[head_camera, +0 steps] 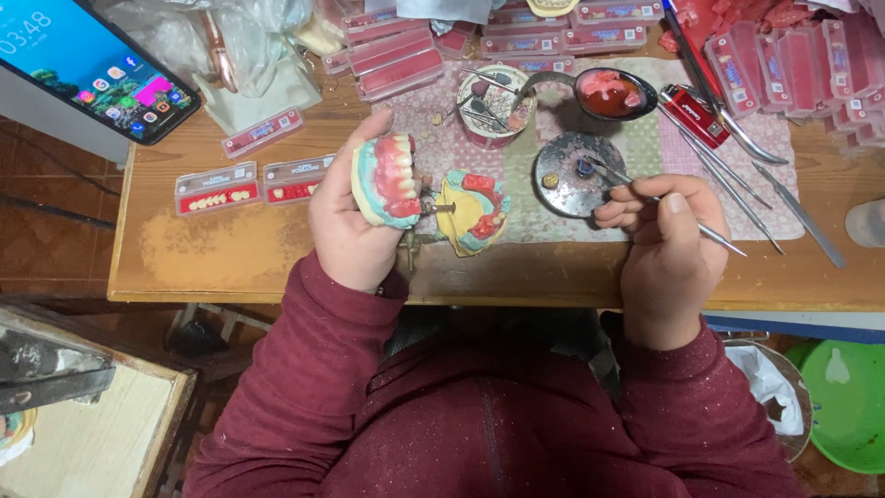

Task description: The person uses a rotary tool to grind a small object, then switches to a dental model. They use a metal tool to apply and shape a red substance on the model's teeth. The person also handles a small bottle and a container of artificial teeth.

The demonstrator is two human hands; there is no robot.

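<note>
A dental cast (389, 182) with a row of set teeth in pink wax is held up in the left hand (355, 217), above the front edge of the counter (230, 254); the fingers are closed around its pale plaster base, with the teeth turned toward the camera. Its hinged counterpart (474, 210), yellow with red wax, hangs just beside it on a metal frame near the same front edge.

The right hand (668, 249) is pinched shut on a thin metal instrument (678, 210), whose tip is lowered onto a round metal dish (579, 175) toward the middle of the counter, apparently touching a small dark lump there. A spoon-like ladle (616, 94) with red wax lies behind the dish, and further steel instruments (737, 171) are laid out toward the right edge.

The step in hand is judged to be the loading of the instrument tip from the dish while the cast is kept ready. The next move would call for the tip to be carried across to the wax rim without the load being lost, and for the cast to be kept steady and tilted so that the chosen tooth is exposed.
</note>
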